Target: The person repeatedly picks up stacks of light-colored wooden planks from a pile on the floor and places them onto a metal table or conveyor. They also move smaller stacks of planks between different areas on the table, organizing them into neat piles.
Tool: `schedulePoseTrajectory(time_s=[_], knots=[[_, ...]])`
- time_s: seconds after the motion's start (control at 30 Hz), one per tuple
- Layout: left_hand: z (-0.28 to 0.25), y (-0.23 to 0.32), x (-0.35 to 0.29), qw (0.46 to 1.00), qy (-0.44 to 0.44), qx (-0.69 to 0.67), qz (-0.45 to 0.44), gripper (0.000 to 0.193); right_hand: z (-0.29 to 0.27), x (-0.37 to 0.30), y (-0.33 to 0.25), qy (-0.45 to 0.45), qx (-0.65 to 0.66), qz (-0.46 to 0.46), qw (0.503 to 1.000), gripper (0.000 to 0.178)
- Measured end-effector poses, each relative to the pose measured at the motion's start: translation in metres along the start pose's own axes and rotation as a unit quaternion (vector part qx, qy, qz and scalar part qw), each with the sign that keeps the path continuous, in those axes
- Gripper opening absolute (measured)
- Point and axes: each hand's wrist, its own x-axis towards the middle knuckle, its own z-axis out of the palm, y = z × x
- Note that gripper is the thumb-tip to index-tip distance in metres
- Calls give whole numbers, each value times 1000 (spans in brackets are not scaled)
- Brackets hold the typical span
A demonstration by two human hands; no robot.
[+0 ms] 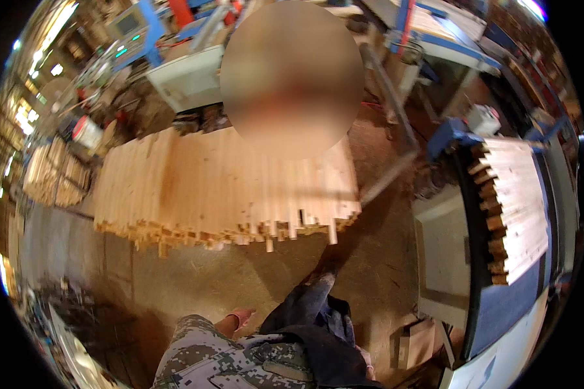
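In a pinkish covering, my left hand hangs low in front of me, past the end of a camouflage sleeve. Its fingers look loosely apart, and no object shows in them. My right hand is barely visible as a pinkish patch beside the dark cloth at my waist; its fingers are hidden. Ahead of both hands lies a wide stack of pale wooden strips, side by side, their near ends uneven. Neither hand touches it. Off to the right, a second row of wooden strips rests on a blue-and-black machine bed.
A metal bar frame stands right of the stack. Bundled wood and a white bucket are at left. Wooden blocks lie near the machine at lower right. A control panel stands behind. A blurred disc hides the far middle.
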Motion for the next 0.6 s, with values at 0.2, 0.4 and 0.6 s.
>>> schedulePoseTrajectory(time_s=[0.2,0.4,0.6], knots=[[-81,-31,6,989,-30,100,103,56,15,60,-78,-56,-143,-152,976,26],[-224,-70,40,860,259,363,249,42,57,105,-378,-125,245,64,959,37],[-451,-60,85,794,331,-439,258,49,248,124,-647,-227,140,-94,959,61]])
